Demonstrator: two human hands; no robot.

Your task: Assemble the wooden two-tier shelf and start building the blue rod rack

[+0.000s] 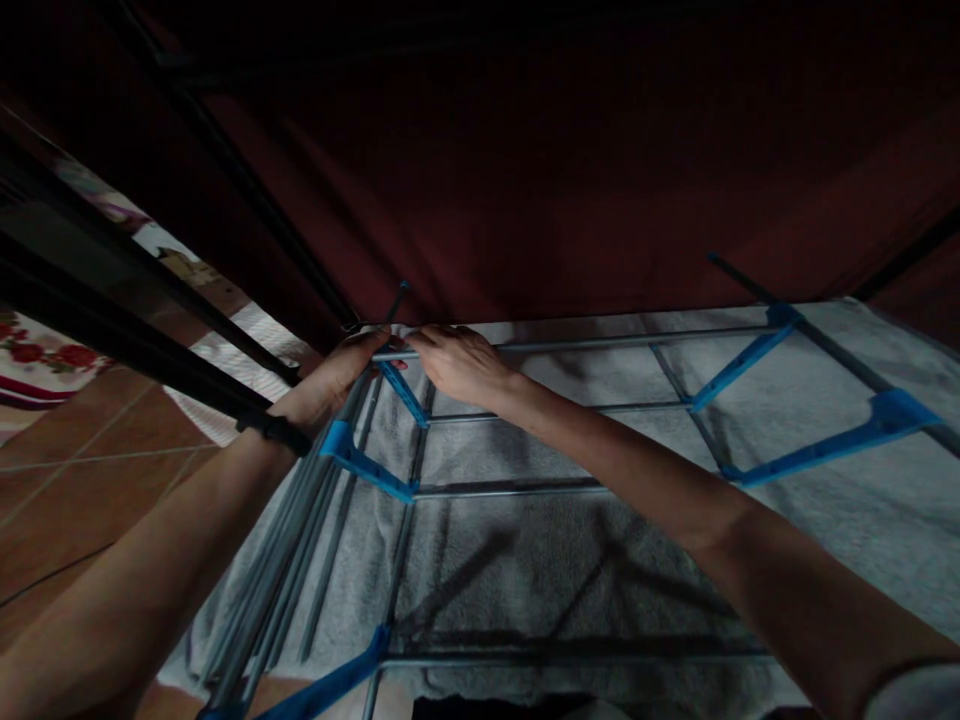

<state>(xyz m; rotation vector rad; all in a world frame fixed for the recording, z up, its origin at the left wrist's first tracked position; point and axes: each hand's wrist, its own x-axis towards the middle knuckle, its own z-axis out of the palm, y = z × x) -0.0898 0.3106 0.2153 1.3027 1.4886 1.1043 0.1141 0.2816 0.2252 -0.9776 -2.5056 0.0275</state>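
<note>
A rack frame of thin grey metal tubes and blue plastic connectors lies over a grey fleecy blanket. At its far left corner my left hand (352, 362) is closed round the joint of a blue connector (403, 392), its fingers partly hidden. Right beside it, my right hand (457, 362) grips the end part of the far crosswise metal tube (600, 342), palm down. That tube runs right to another blue connector (739, 362). Nearer me on the left is a further blue connector (367, 472). Under my left forearm lie several loose metal tubes (289, 560) in a bundle.
The grey blanket (510, 570) spreads under the frame. A dark red panel (570, 200) rises behind it. Black metal bars (142, 330) slant across the left, above a tiled floor (90, 500). A large blue connector (840, 435) is at the right.
</note>
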